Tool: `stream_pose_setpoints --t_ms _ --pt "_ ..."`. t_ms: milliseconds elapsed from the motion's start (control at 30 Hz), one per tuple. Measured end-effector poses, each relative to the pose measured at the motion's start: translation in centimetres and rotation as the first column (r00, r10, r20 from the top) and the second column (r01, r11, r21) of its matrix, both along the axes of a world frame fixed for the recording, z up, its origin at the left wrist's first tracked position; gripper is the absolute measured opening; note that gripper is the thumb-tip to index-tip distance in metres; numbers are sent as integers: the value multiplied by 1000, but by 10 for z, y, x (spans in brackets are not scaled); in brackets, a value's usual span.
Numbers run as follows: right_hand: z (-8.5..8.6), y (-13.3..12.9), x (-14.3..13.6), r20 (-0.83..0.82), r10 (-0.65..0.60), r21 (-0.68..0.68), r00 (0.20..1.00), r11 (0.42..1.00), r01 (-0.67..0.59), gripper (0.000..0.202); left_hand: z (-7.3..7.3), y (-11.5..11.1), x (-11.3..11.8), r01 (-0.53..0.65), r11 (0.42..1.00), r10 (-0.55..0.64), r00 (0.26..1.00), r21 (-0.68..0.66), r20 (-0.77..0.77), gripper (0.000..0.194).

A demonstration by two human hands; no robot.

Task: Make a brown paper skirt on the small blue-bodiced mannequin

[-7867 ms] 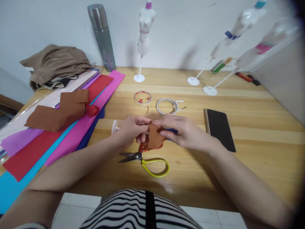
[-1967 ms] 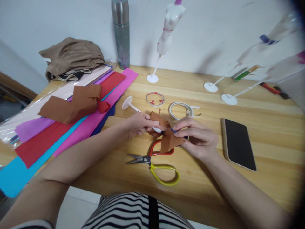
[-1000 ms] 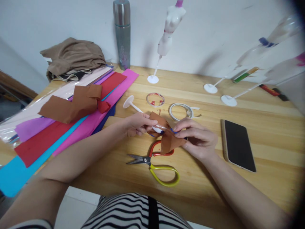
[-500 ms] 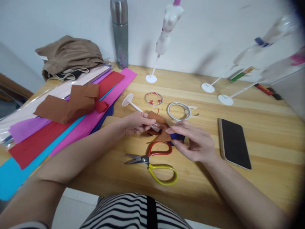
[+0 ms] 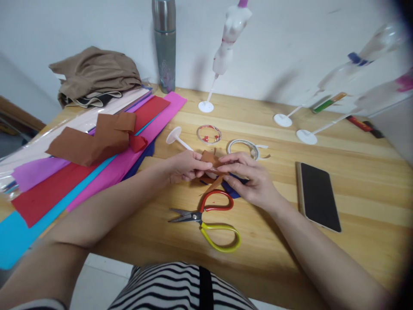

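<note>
Between my hands lies a small form on a white stand (image 5: 174, 135), tilted on its side and partly wrapped in brown paper (image 5: 208, 158). My left hand (image 5: 188, 167) is closed on the form, its thumb on the brown paper. The fingers of my right hand (image 5: 247, 174) pinch the brown paper at its right part. My fingers hide most of the form. Dark blue paper (image 5: 232, 189) shows under my right hand. Just below, scissors (image 5: 196, 216) with one red and one yellow handle lie with parted blades.
Coloured paper sheets (image 5: 97, 165) and brown cloth (image 5: 97, 73) cover the left. A bottle (image 5: 165, 51) and stand-mounted torsos (image 5: 223, 56) line the wall. Tape rolls (image 5: 229, 145) lie beyond my hands; a phone (image 5: 318, 196) is at the right.
My right hand has moved left, closer to my left hand, and its fingers have closed in on the brown paper. More of the dark blue paper shows. My left hand has hardly moved.
</note>
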State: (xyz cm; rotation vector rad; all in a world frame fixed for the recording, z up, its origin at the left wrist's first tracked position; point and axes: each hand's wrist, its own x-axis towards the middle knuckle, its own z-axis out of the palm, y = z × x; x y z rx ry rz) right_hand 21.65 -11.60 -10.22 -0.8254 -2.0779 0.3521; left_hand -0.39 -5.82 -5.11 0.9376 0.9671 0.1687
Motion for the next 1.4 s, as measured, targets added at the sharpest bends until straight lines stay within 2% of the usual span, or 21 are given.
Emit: stream_pose_setpoints --t_ms 100,200,300,433,567,733,1000,1400 --pt "-2 -1 2 -17 -17 9 1000 1000 17 30 -1 1 0 15 1000 -15 1000 4 1 53" --pt "-3 -2 3 -18 -28 7 999 1000 28 22 -5 2 -1 7 1000 -7 1000 24 22 45" --pt "-3 -4 5 -29 -10 5 1000 1000 10 22 -11 2 -2 -7 999 5 999 37 35 40" --pt "-1 -6 8 0 21 -19 1000 1000 -21 21 -13 3 -3 14 1000 -15 999 21 47 46" --pt "0 -8 10 15 30 -28 999 999 -29 21 -9 3 -2 28 1000 -29 999 12 27 51" --pt "1 -8 12 -6 44 -41 999 998 -44 24 -6 3 -2 32 999 -32 999 25 12 51" --pt "-3 -8 12 -58 38 -47 998 998 -41 21 -15 7 -3 39 999 -40 999 33 19 50" --pt "-4 -8 14 -72 49 -51 996 997 -53 25 -12 8 -3 48 999 -48 999 6 24 53"
